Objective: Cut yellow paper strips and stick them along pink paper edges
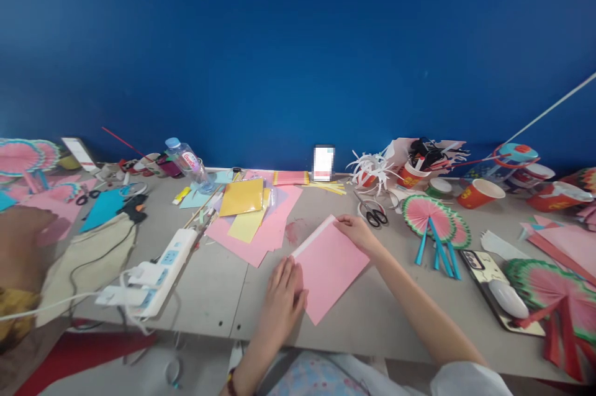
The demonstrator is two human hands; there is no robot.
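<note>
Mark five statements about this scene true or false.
1. The right hand touches a pink paper sheet with a pale strip along one edge. True.
2. The left hand holds black-handled metal scissors. False: it is at the sheet's left corner.
3. A white plastic power strip lies left of the sheet. True.
4. The white computer mouse rests on the power strip. False: it rests on a flat, cream, dark-edged pad.
5. A round, pink, pleated paper fan with a green rim has blue handles. True.

Pink paper sheet (333, 272), a whitish strip (315, 237) along its upper-left edge, slantwise on the grey tabletop (209, 290)
</note>
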